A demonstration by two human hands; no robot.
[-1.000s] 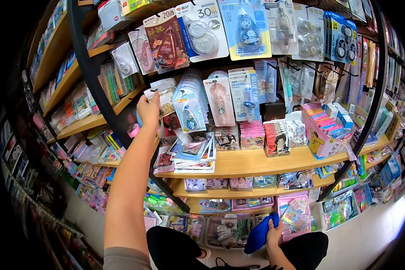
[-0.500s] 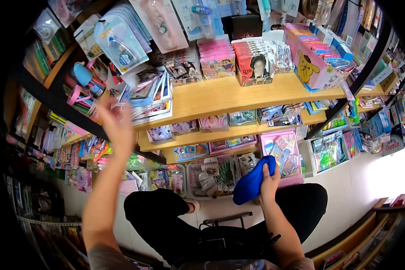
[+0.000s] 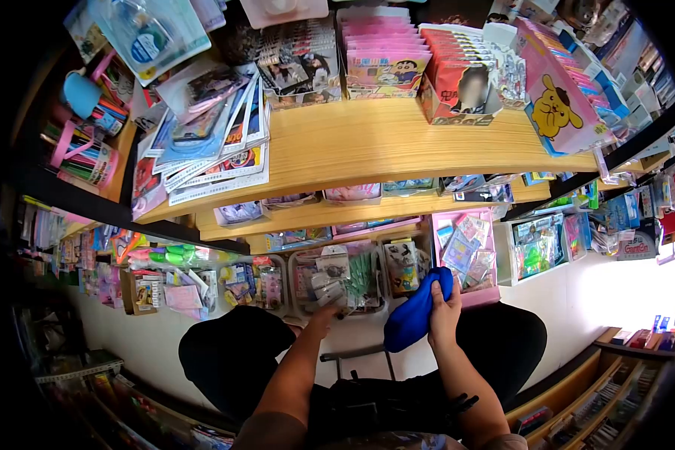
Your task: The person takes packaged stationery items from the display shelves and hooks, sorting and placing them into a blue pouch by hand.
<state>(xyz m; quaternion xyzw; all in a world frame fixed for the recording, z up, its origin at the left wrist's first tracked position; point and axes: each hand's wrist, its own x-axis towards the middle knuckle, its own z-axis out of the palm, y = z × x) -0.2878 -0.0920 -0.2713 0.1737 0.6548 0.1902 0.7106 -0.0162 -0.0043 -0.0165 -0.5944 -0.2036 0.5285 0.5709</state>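
My right hand is closed around a bunched blue cloth, which hangs down to the left above my right knee. My left hand is low in front of me, between my knees, at the front edge of a clear plastic bin of small packets. Its fingers point toward the bin; they are small and partly hidden, so their grip is unclear. On the wooden shelf lies an untidy pile of magazines and packs, with neither hand on it.
Card boxes of packets, including a pink box with a yellow character, line the shelf's back. Below stand a pink tray and a white bin of packets. Pencil holders are at left. A small stool frame is between my legs.
My left hand has come down from beside the magazine pile to the bins in front of me. My right hand still holds the blue cloth. The view has shifted closer to the shelf.
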